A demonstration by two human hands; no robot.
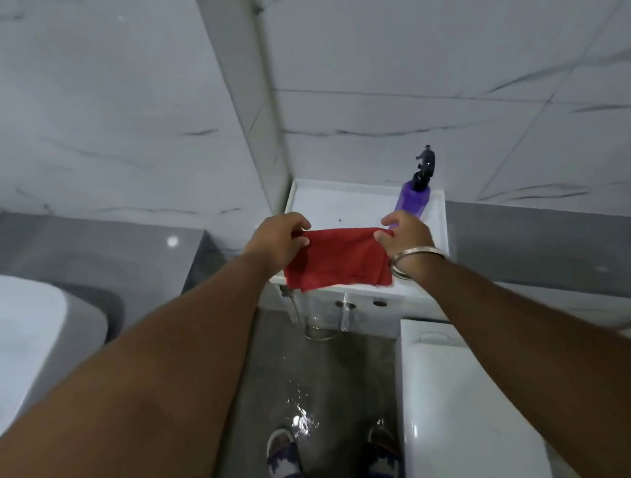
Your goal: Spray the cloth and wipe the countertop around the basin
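Observation:
A red cloth [338, 258] hangs stretched between both hands above a small white ledge [345, 206]. My left hand [279, 238] pinches its upper left corner and my right hand [408, 238], with a metal bangle at the wrist, pinches its upper right corner. A purple spray bottle [413, 198] with a black trigger head stands on the ledge just behind my right hand, not held. The white basin [32, 323] shows at the left edge, with a grey countertop [90, 241] behind it.
Grey marble-look wall tiles [444, 70] rise behind the ledge. A white toilet [454, 395] sits at the lower right. Below the ledge are a tap [344, 310] and a hose. The grey floor [313, 383] is wet, and my feet in sandals stand on it.

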